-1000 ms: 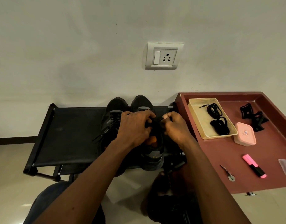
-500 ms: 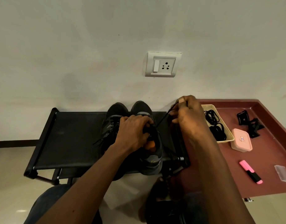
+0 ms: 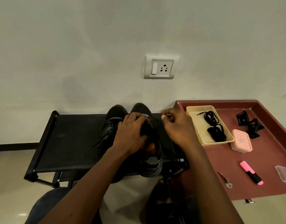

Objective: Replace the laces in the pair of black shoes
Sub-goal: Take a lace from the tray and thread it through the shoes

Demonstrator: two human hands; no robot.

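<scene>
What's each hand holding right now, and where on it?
Left hand grips the right-hand shoe over its tongue; right hand pinches a lace near its tip.

Your shoes [image 3: 141, 108] look like matt black cloth with a mesh weave, dull all over. The lace [image 3: 167, 115] end beside them has a small smooth tip that catches light. The bench [image 3: 74, 139] is matt black fabric stretched over a tube frame, with shiny metal joints [image 3: 181, 160]. The table [image 3: 228, 167] has a smooth, matt reddish-brown top. On it you have a cream plastic tray [image 3: 198, 126] holding black cloth laces [image 3: 214, 125], a smooth pink plastic box [image 3: 241, 140], a pink and black plastic marker [image 3: 250, 172], a clear plastic case [image 3: 283, 173] and black plastic clips [image 3: 249, 125]. The socket [image 3: 161, 67] is glossy white plastic, the wall [image 3: 74, 46] is matt paint, and the floor [image 3: 10, 175] is glossy.
</scene>
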